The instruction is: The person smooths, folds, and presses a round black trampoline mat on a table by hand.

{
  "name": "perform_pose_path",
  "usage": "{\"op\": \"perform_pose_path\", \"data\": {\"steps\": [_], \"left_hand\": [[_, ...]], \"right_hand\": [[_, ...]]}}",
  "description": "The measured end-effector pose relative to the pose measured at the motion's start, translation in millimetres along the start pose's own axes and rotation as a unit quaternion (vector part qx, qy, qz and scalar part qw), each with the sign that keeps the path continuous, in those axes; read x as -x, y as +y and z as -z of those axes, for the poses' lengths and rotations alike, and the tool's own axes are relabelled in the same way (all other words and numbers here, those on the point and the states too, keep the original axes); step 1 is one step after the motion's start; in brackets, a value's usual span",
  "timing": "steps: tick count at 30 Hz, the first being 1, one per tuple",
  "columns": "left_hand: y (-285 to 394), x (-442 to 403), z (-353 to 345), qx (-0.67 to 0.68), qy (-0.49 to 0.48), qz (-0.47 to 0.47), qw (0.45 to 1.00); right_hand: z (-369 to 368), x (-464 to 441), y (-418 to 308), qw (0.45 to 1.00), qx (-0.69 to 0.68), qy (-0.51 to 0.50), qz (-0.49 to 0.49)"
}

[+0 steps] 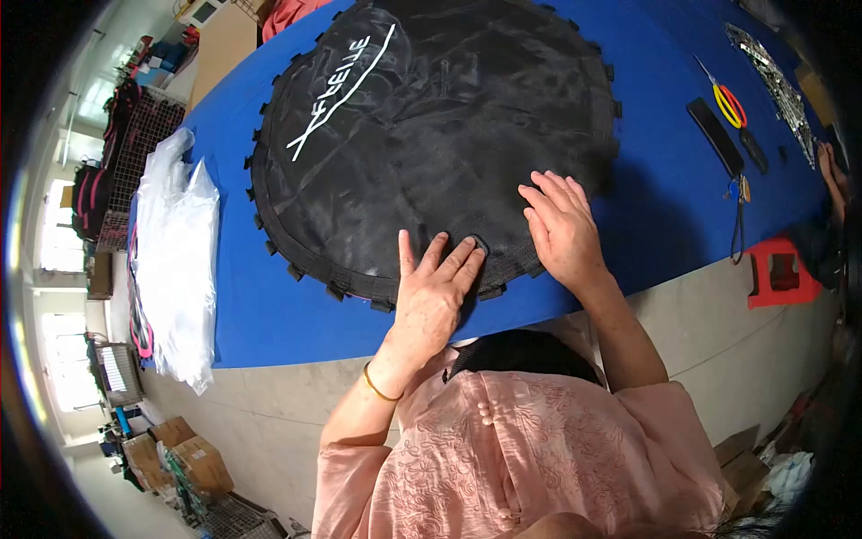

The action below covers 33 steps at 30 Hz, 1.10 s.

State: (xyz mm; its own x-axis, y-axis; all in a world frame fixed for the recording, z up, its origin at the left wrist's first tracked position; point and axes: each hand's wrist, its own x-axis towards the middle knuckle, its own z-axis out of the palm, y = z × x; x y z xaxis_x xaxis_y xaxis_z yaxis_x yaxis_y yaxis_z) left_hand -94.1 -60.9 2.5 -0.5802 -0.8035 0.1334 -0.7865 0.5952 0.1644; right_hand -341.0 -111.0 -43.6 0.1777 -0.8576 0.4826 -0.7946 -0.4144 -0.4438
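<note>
A large round black fabric piece (431,144) with short tabs along its rim and white lettering lies spread on a blue-covered table (260,332). It looks like a trampoline mat. My left hand (431,301) rests palm down on its near edge, fingers spread. By the left fingertips is a small dark oval thing (482,244), too small to name. To the right, my right hand (566,234) is at the mat's near right edge, fingers stretched out and holding nothing. Whether its palm presses on the fabric I cannot tell.
Clear plastic bags (180,269) hang over the table's left end. At the right lie scissors (729,106), a black phone-like slab (715,136), keys (739,189) and a silvery strip (777,85). A red stool (783,274) stands below; another person's hand (835,171) shows at the far right.
</note>
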Motion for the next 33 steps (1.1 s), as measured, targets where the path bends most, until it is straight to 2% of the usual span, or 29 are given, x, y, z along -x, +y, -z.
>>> {"op": "perform_pose_path", "data": {"steps": [11,16,22,28,33], "left_hand": [[10.8,-16.6,-11.7,0.007,0.042,-0.020,0.999],[-10.7,-12.4,-11.8,-0.082,0.031,0.054,0.995],[-55.3,7.3,0.0,-0.108,0.033,0.143,0.983],[-41.5,20.3,-0.6,-0.097,0.024,0.119,0.988],[-63.3,0.4,-1.5,-0.103,0.038,0.120,0.987]], "right_hand": [[-0.5,-1.0,0.3,1.000,0.010,-0.002,0.010],[1.9,-0.6,-1.6,1.000,0.006,-0.001,0.005],[0.8,-0.3,-1.2,1.000,0.006,0.002,0.010],[0.2,-0.6,-2.6,1.000,0.011,0.003,0.013],[1.1,-2.0,-3.5,1.000,0.017,0.001,0.014]]}}
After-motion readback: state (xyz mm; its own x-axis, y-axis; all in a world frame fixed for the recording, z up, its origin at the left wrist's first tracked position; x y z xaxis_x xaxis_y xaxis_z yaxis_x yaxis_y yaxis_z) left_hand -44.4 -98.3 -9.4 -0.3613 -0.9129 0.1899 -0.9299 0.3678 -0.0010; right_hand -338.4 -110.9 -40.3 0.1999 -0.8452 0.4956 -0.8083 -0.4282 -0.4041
